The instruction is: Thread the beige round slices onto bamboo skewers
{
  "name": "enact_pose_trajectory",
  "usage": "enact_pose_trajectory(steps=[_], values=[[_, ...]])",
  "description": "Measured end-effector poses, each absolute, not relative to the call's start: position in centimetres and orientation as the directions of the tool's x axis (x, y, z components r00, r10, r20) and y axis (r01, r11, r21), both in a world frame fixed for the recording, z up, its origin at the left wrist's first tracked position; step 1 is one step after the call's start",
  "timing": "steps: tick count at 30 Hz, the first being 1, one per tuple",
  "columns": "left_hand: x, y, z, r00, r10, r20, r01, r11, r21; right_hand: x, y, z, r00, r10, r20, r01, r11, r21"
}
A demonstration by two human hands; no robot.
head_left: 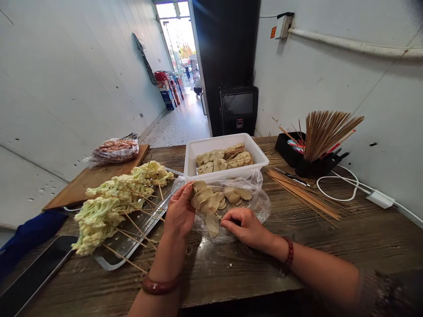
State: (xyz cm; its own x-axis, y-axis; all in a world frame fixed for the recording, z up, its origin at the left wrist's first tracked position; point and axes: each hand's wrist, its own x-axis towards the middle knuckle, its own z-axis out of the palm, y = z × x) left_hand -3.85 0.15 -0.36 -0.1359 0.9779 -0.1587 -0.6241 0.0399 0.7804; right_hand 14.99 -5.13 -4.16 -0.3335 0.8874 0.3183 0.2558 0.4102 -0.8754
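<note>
My left hand (180,210) is closed on the left edge of several thin, round beige slices (205,198). From the right, my right hand (243,224) pinches a thin wooden skewer (216,214) whose tip end meets the slices. One slice (212,225) hangs lower, near the skewer. I cannot make out how many slices the skewer passes through. Just behind my hands, more loose slices (237,195) lie on a clear plastic bag (261,204). A white plastic tub (226,176) beyond it contains skewers threaded with similar slices (211,160).
Skewered cauliflower (109,202) is heaped on a metal tray (112,263) at left. Behind it, a wrapped package (115,151) rests on a wooden board (71,189). At right are loose skewers (306,196), a black holder (313,167) packed with skewers, and a white cable (355,187).
</note>
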Motion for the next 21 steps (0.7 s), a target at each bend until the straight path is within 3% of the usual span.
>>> enact_pose_trajectory(steps=[8,17,21], values=[[-3.7,0.5,-0.8,-0.171,0.971,-0.165,-0.595,0.032,0.803,15.0,-5.2,-4.3,-0.325,0.887,0.330,0.268,0.420,-0.867],[-3.6,0.3,-0.7,-0.074,0.995,-0.061,-0.589,0.006,0.808,16.0,-5.0,-2.6,-0.221,0.896,0.385,0.254,0.434,-0.864],[-3.5,-0.3,-0.1,-0.022,0.999,0.023,-0.393,-0.030,0.919,17.6,-4.5,-1.1,-0.099,0.897,0.432,0.217,0.443,-0.870]])
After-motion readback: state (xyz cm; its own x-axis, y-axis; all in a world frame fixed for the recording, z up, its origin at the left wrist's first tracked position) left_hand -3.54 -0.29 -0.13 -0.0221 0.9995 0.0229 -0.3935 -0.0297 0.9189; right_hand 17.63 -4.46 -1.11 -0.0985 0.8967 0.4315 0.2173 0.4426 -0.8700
